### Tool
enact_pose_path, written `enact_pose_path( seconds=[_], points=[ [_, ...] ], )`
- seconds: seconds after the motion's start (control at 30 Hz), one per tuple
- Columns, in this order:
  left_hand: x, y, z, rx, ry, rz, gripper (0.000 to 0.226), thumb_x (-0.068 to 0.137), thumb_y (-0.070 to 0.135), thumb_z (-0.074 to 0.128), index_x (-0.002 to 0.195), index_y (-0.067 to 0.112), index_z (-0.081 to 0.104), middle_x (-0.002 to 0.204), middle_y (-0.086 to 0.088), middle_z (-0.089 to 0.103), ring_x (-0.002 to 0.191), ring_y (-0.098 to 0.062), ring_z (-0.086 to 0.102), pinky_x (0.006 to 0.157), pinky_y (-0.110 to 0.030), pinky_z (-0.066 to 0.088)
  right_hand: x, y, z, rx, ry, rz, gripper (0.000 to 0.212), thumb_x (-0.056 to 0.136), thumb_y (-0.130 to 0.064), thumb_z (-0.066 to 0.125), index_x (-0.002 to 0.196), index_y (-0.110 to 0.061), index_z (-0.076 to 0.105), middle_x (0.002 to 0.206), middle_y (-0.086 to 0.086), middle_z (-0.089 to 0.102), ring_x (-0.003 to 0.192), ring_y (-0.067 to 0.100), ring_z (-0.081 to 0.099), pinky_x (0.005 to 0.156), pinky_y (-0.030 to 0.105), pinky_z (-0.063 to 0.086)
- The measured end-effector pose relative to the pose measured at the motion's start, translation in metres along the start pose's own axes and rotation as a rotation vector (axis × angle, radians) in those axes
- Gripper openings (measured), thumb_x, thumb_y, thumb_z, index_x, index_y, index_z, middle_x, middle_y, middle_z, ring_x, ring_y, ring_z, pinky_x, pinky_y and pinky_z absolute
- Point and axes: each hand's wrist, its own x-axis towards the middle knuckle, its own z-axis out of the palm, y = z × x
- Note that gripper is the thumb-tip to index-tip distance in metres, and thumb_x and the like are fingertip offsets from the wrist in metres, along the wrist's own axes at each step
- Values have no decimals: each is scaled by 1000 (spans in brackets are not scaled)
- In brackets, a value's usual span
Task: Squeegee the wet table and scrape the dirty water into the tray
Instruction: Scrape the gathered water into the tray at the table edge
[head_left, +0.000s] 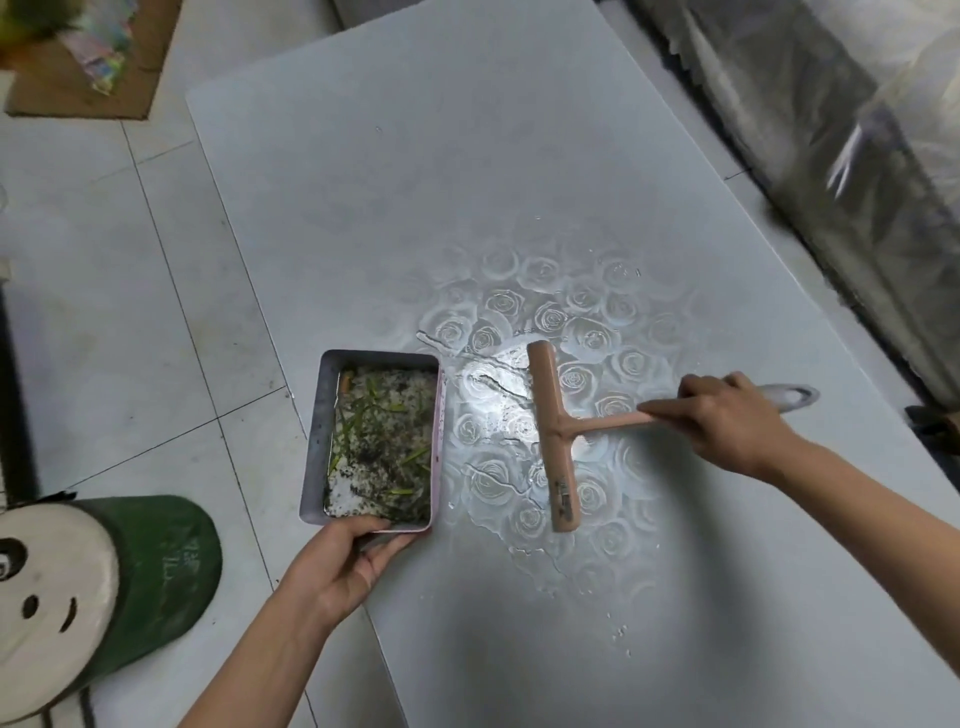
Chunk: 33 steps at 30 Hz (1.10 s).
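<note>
- At the table's (467, 182) left edge sits the tray (318, 431) of dirty water and green scraps; the left hand (337, 561) grips its near rim.
- Right of the tray, the squeegee (551, 431) stands blade-down in a puddle (493, 395).
- Further right of the tray, the right hand (727, 426) curls round the squeegee's handle.

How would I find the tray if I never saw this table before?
Start at the big grey table with the rose pattern, and go to its left edge. There the left hand holds the near end of a rectangular tray. Unlike the pink squeegee beside it, it is a box full of dirty water with green bits.
</note>
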Motion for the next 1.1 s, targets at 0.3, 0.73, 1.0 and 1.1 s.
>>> enact_pose_path(
  seconds=[0.3,0.73,1.0,1.1],
  points=[
    [-3,22,-21,26,53,-11,31,84,-20,36,106,-8,55,95,-26,69,83,-44,67,59,-48,58,47,28,-54,-108,-52,91,36,96,-35,46,129,-50,51,94,-6,53,101,17,58,84,33,32],
    [-14,52,-58,-23,31,-6,33,80,-22,39,108,-12,53,95,-29,68,101,-50,59,63,-53,56,167,-85,-133,-9,-30,-43,33,96,-29,47,125,-42,56,93,1,52,103,26,58,84,36,32],
    [-8,60,-76,-100,-1,9,37,79,-22,38,110,-8,53,99,-30,68,99,-50,61,66,-55,56,143,-186,-76,-28,-12,73,43,96,-16,38,138,-25,40,101,14,56,87,33,62,66,34,37],
    [-7,64,-86,-103,1,20,43,79,-23,39,116,-6,51,102,-31,67,101,-50,61,69,-57,55,89,-187,-53,-10,-65,122,44,98,-18,34,141,-25,32,101,11,56,84,31,64,61,33,36]
  ],
)
